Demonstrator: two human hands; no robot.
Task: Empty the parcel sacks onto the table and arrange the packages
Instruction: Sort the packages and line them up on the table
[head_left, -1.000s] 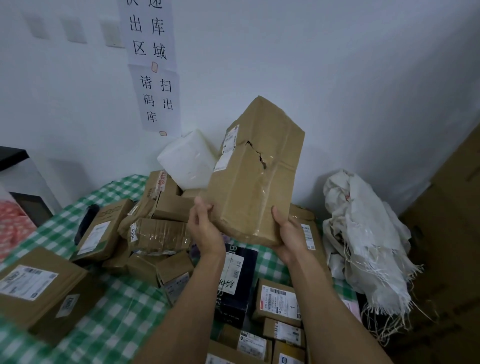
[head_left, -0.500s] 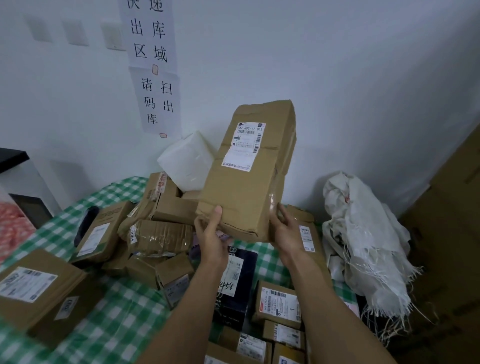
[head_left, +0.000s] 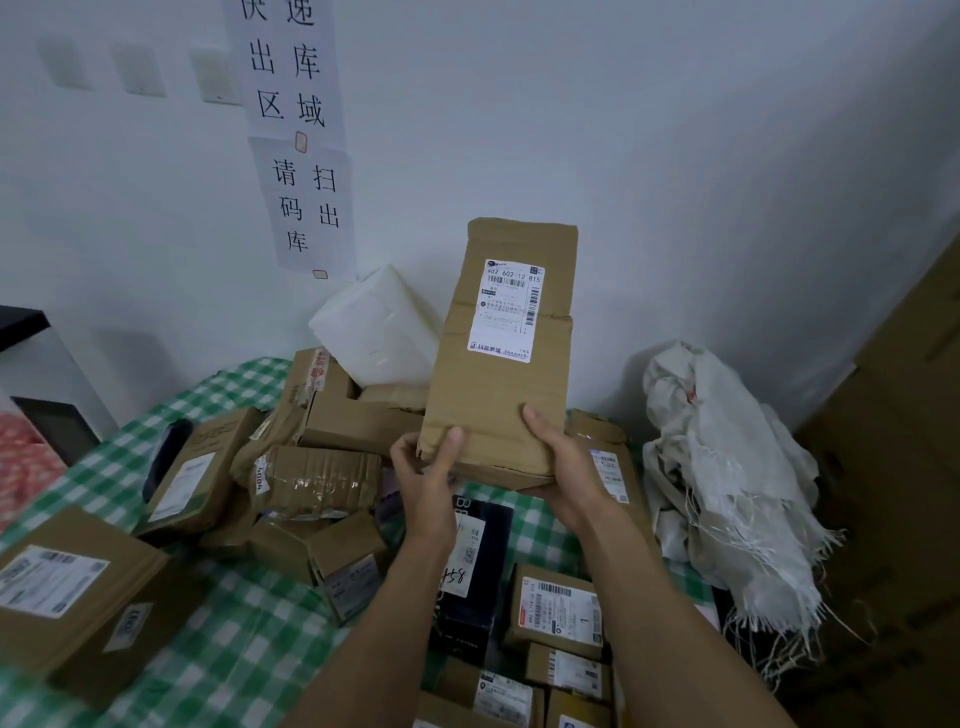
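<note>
The crowded table (head_left: 249, 649) shows bare cloth only front-left; a sack (head_left: 727, 467) slumps at its right edge. Above the far middle, the long package (head_left: 493, 410) stands upright, label (head_left: 506, 312) toward the person, with the left hand (head_left: 426, 483) and right hand (head_left: 566, 465) gripping its lower corners.

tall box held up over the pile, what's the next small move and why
Probably lower the box label-up onto the bare checked cloth left of the dark parcel. Its label faces the camera, it hangs clear above the heaped parcels, and that patch looks free enough to lay it flat.
</note>
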